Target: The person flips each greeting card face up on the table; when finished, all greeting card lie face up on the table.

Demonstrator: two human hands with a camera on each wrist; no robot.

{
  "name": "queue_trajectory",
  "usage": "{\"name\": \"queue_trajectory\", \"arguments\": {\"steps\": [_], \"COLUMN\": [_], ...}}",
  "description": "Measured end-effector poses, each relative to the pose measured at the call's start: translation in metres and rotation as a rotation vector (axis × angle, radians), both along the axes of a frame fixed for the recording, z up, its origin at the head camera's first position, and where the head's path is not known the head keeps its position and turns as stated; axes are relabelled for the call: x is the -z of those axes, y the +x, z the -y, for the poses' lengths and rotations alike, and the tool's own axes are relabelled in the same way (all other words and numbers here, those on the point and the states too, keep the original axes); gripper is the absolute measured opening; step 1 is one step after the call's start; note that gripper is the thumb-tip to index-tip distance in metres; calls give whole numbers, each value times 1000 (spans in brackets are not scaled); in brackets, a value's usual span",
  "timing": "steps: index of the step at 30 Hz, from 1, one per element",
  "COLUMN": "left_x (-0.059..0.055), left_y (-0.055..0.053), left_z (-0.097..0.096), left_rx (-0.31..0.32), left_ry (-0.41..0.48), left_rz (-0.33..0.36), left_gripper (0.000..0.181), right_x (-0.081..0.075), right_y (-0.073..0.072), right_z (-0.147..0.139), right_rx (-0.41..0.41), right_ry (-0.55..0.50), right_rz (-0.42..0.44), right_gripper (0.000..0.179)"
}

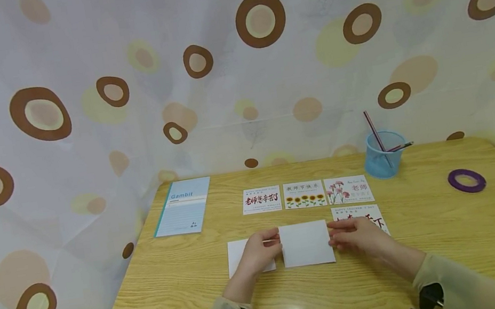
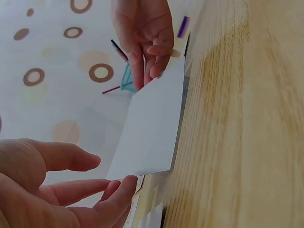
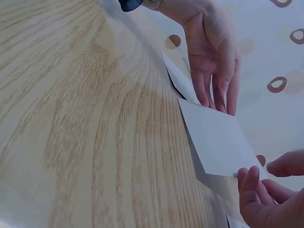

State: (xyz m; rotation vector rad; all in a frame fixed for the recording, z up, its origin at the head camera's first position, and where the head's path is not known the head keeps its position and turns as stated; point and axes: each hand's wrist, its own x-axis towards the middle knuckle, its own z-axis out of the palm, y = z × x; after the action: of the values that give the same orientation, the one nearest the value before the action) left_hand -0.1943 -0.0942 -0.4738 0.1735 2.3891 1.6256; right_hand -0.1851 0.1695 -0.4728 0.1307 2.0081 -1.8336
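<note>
A blank white card [image 1: 307,244] is held level between my two hands, close over the table, with a shadow beneath its edge. My left hand [image 1: 259,252] touches its left edge with the fingertips; the left thumb [image 2: 78,157] stands apart from the card. At the opposite edge are the fingertips of my right hand [image 1: 359,234], and the right thumb [image 3: 287,164] is likewise off the card. Another white card [image 1: 234,256] lies partly hidden under the left hand. A card with red lettering [image 1: 370,212] is partly covered by the right hand.
Behind the hands lie a red-lettered card [image 1: 261,200], a sunflower card [image 1: 304,194] and a pink-flower card [image 1: 349,190] in a row. A blue notebook [image 1: 183,208] is at back left. On the right are a blue pencil cup [image 1: 381,160] and a purple tape ring [image 1: 454,185].
</note>
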Motion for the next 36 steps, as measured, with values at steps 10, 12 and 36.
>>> {"name": "queue_trajectory", "arguments": {"steps": [10, 12, 36], "left_x": [-4, -5, -4], "left_y": [-1, 0, 1], "left_z": [-3, -4, -12], "left_rx": [-89, -107, -250], "left_ry": [96, 145, 463], "left_rz": [-18, -10, 60], "left_gripper": [41, 40, 28], "right_x": [-6, -7, -3], "right_y": [0, 0, 4], "right_z": [0, -1, 0], "right_rx": [29, 42, 105], "right_ry": [-51, -63, 27], "right_rz": [-60, -71, -196], "right_gripper": [51, 50, 43]}}
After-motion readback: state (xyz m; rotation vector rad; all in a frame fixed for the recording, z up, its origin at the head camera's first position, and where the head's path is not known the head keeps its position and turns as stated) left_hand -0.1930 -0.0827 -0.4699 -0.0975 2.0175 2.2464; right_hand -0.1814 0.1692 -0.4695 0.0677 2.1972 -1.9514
